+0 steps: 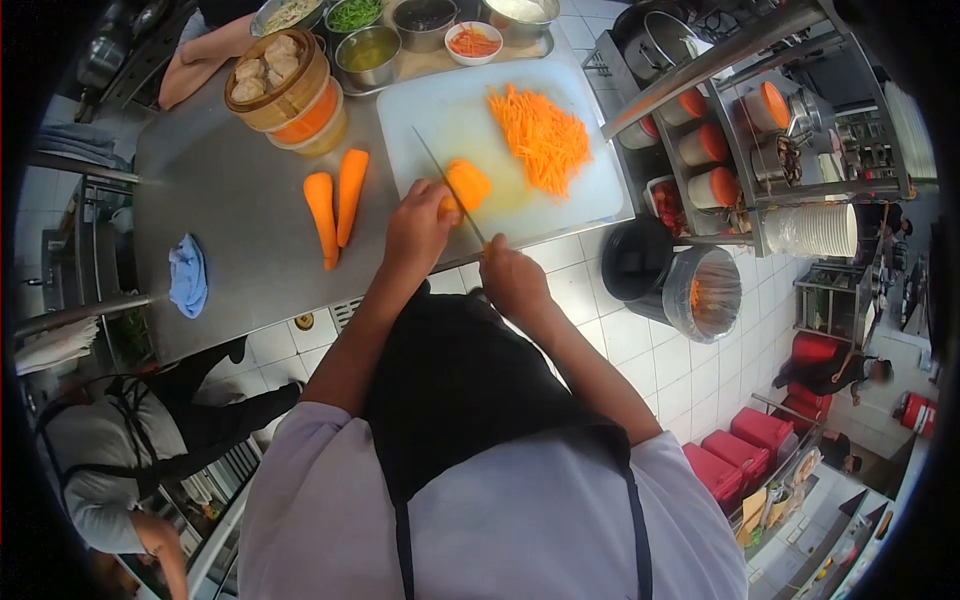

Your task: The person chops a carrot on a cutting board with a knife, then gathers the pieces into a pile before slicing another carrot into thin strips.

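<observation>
My left hand (417, 226) presses a chunk of carrot (468, 184) down on the white cutting board (440, 110). My right hand (512, 276) grips the handle of a knife (447, 184), whose blade lies against the carrot chunk. A pile of shredded carrot (541, 135) sits on the far right part of the board. Two whole peeled carrots (336, 201) lie on the steel counter (230, 220) left of the board.
A bamboo steamer with dumplings (274, 75) stands on stacked tubs. Metal bowls and a dish of carrot (473, 42) sit on a tray behind. A blue cloth (187, 275) lies left. Another person's arm (205, 55) rests at the counter's far side; a person crouches (130, 450) lower left. Bin (700, 292) right.
</observation>
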`<state>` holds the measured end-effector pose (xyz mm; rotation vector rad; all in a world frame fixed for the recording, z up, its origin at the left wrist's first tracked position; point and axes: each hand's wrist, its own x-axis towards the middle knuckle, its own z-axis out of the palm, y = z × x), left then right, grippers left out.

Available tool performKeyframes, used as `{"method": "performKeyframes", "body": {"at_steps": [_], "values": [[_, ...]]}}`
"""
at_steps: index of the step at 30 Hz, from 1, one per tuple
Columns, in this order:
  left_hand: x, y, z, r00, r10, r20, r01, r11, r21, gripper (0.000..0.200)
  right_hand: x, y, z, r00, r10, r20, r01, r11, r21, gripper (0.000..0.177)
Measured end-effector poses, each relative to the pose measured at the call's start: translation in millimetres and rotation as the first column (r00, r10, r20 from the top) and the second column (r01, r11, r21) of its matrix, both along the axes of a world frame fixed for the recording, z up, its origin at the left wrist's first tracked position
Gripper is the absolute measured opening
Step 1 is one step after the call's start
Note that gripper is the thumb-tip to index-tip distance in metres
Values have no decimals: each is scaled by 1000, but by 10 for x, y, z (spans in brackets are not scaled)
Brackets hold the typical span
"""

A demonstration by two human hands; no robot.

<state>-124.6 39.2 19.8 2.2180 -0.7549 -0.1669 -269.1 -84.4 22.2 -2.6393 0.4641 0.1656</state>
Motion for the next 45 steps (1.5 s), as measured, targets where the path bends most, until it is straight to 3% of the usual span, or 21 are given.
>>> {"method": "performKeyframes", "body": {"at_steps": [6, 9, 12, 15, 18, 27, 42, 45], "values": [[-40, -5, 20, 996, -28, 86, 33, 998, -55, 33, 67, -8, -114, 1000, -5, 29, 5, 1000, 3, 23], [4, -42, 113, 991, -119, 56, 109, 980, 165, 39, 75, 24, -58, 1000, -19, 12, 19, 1000, 3, 24], [48, -75, 153, 988, -151, 38, 141, 970, 199, 43, 32, 8, -36, 998, -24, 57, 23, 999, 27, 27], [-13, -122, 259, 999, -14, 47, 9, 995, 97, 42, -25, -18, 83, 993, -60, 100, 49, 993, 106, 30], [-7, -73, 47, 997, 70, -35, -72, 997, -43, 41, -39, -50, 255, 991, -98, 91, 82, 983, 163, 32], [-13, -10, -60, 999, 35, 33, -33, 997, -76, 18, -353, -27, 426, 998, -33, 50, 29, 996, 84, 31], [25, -8, -83, 998, 55, -44, -57, 996, -61, 21, -411, 50, 478, 1000, -16, -10, 16, 998, 67, 27], [25, -8, -115, 996, 57, 61, -53, 997, -64, 20, -351, 74, 428, 996, -34, -79, 39, 998, 52, 27]]}}
